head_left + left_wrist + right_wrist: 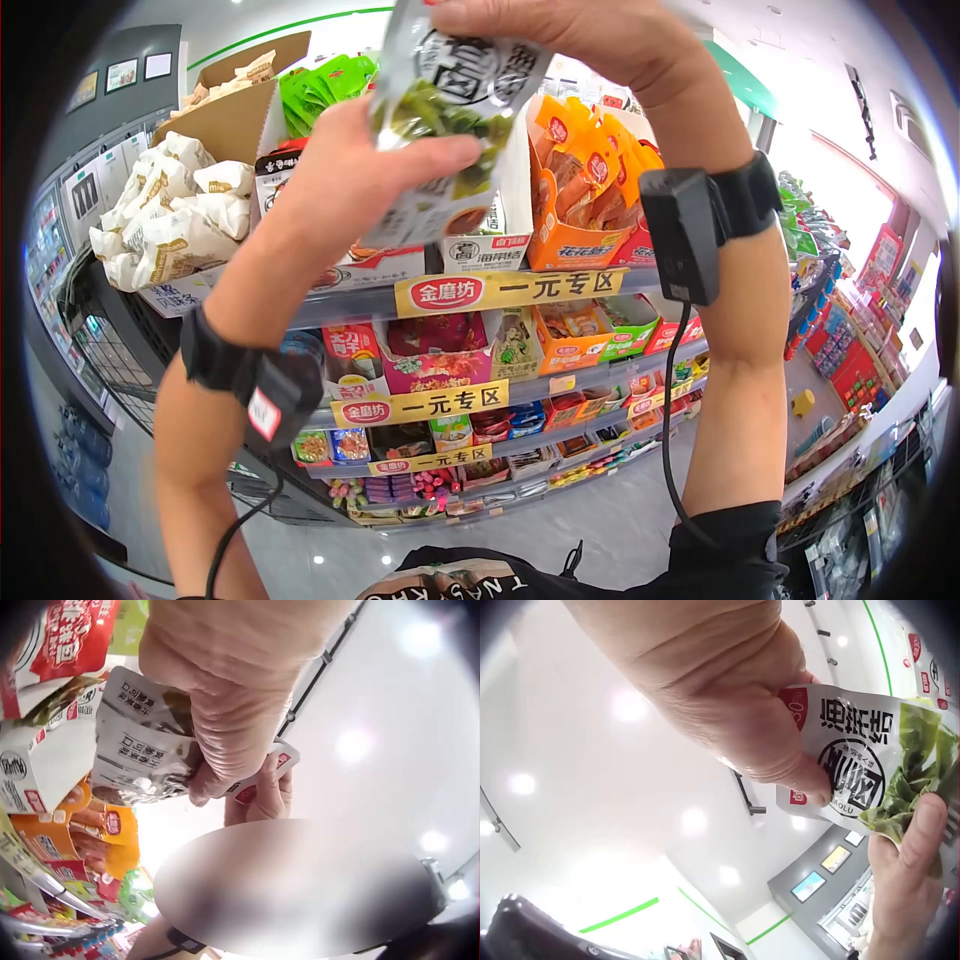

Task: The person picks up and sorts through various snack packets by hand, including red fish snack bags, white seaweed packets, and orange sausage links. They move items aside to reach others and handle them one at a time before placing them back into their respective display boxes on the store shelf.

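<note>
Both hands hold up a silver snack pouch [462, 75] of green kelp knots in front of the top shelf. My left hand [345, 180] grips its lower left part, the thumb lying across the printed front. At the top edge my right hand [575, 35] pinches the pouch, partly cut off by the frame. In the right wrist view the pouch front [855, 731] shows black lettering and a red corner, with the right thumb pressed on it. Its printed back [142, 742] faces the left wrist view.
A shelf rack with yellow label strips [510, 290] stands ahead. On top are white wrapped packs [165, 215], a white box [487, 252] behind the pouch and an orange box [575, 235] of snack packs. Lower tiers carry more boxed snacks. Blue bottles [80, 465] stand at left.
</note>
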`<state>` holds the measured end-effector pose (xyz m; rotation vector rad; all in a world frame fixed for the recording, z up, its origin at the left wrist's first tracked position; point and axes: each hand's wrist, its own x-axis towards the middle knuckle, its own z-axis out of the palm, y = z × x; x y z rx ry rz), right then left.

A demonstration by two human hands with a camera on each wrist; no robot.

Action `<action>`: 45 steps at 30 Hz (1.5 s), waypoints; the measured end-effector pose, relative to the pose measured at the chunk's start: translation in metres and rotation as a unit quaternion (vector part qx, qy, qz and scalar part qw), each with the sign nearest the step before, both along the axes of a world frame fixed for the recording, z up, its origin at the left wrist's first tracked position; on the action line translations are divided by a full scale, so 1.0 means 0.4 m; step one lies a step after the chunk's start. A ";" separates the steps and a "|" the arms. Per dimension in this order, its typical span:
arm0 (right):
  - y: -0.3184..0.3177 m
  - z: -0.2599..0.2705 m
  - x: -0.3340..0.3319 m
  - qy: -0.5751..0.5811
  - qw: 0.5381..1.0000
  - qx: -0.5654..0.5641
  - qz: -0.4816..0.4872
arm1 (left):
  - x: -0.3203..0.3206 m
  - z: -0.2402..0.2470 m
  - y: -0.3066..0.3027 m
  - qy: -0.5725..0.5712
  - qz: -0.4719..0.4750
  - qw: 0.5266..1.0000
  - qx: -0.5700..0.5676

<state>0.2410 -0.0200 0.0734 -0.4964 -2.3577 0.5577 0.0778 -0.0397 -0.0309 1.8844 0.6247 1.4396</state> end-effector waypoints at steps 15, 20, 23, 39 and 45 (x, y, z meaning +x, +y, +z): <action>0.329 -0.267 -0.103 -0.545 0.783 0.154 -0.255 | -0.173 -0.403 -0.177 -0.213 -0.006 0.953 -0.214; 0.346 -0.241 -0.107 -0.512 0.794 0.114 -0.308 | -0.176 -0.400 -0.189 -0.254 0.011 0.941 -0.223; 0.314 -0.224 -0.117 -0.473 0.799 0.161 -0.335 | -0.179 -0.407 -0.171 -0.268 0.018 0.936 -0.226; 0.299 -0.231 -0.095 -0.487 0.817 0.062 -0.304 | -0.116 -0.389 -0.133 -0.273 -0.059 0.928 -0.247; 0.347 -0.228 -0.102 -0.477 0.819 0.135 -0.290 | -0.122 -0.387 -0.137 -0.273 -0.050 0.928 -0.249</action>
